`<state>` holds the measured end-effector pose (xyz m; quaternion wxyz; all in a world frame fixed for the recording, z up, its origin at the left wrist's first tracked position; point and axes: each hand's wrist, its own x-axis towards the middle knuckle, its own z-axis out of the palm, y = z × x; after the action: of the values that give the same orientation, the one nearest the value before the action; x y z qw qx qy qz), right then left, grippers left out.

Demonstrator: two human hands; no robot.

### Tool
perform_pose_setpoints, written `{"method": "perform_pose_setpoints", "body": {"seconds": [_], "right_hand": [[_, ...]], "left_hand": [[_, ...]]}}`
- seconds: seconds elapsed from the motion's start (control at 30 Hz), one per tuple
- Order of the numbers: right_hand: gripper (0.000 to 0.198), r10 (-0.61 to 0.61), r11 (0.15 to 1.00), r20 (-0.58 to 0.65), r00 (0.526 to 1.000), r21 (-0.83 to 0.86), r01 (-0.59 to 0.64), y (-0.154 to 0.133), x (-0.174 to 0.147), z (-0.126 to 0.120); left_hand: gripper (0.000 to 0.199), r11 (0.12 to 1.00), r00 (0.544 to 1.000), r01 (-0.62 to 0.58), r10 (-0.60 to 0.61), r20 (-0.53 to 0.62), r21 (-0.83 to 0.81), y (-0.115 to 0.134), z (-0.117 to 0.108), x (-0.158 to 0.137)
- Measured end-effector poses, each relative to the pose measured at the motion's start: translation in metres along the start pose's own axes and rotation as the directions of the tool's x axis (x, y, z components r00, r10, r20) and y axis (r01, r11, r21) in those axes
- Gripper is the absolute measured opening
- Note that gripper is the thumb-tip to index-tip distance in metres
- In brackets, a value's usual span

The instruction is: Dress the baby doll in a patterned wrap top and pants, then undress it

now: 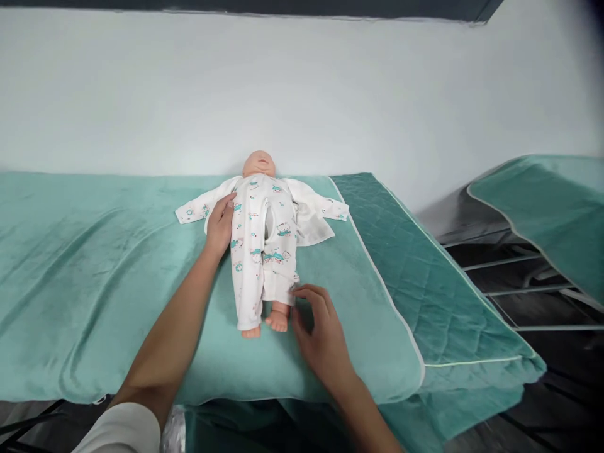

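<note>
A baby doll (259, 164) lies on its back on a green bed cover (141, 264), head towards the wall. It wears a white printed baby jacket (315, 220) with the sleeves spread wide, and matching baby trousers (250, 251) lie over its front. My left hand (220, 223) rests against the doll's side near the waist, fingers extended and partly hidden by the clothing. At the shorter trouser leg, my right hand (323, 330) has thumb and index finger closed at the cuff, beside the doll's bare foot (278, 319). The other leg reaches down to the other foot (251, 332).
A darker quilted green mattress (415, 277) shows at the right end of the bed. Beyond it is a metal bed frame (500, 293) with another green cover (542, 214). A white wall (302, 82) stands behind the bed.
</note>
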<state>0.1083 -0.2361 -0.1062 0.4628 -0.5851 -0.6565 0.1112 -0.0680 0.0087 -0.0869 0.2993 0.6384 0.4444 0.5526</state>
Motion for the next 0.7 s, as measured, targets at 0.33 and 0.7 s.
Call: {"method": "perform_pose_setpoints", "body": {"seconds": [0.33,0.7], "right_hand": [[0.016,0.074,0.988,0.105,0.992,-0.142,-0.059,0.002,0.017,0.012],[0.021,-0.189,0.982,0.254,0.948,0.053,0.182,-0.021,0.011,-0.048]], "left_hand": [[0.030,0.997,0.995,0.069,-0.072,-0.072,-0.045,-0.002,-0.003,-0.004],[0.023,0.990,0.974,0.033,-0.062,-0.217,-0.135,-0.009,-0.006,-0.006]]}}
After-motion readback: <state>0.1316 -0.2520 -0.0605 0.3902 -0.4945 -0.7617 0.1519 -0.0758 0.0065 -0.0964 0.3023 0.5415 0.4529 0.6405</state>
